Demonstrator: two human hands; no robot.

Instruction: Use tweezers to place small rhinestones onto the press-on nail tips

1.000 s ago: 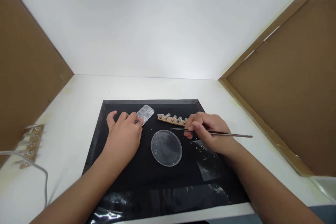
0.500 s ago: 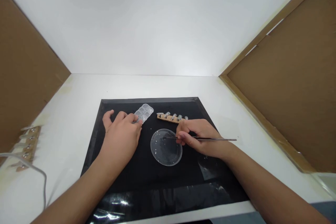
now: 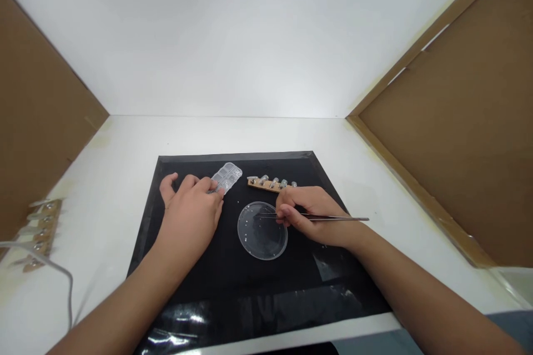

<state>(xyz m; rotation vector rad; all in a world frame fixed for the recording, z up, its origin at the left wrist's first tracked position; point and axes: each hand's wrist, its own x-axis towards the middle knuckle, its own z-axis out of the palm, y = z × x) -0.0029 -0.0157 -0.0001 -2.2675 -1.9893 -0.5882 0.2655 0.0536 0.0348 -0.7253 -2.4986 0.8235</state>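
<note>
My right hand (image 3: 310,213) pinches metal tweezers (image 3: 333,218), whose tips reach over the round clear dish (image 3: 262,231) on the black mat (image 3: 233,288). Small pale specks lie in the dish. My left hand (image 3: 191,211) rests on the mat with its fingertips on the near end of a clear compartment box (image 3: 227,176). Behind the dish lies a wooden strip (image 3: 270,184) carrying a row of small metal pieces.
Brown cardboard walls (image 3: 458,122) stand on both sides and a white wall behind. A second wooden strip with metal clips (image 3: 39,230) and a white cable (image 3: 50,266) lie at the left table edge. Clear plastic film (image 3: 333,266) lies on the mat's near right.
My right hand has moved left and toward me with the tweezers, from beside the wooden strip to the dish, so the tips now sit over it. The left hand has stayed put.
</note>
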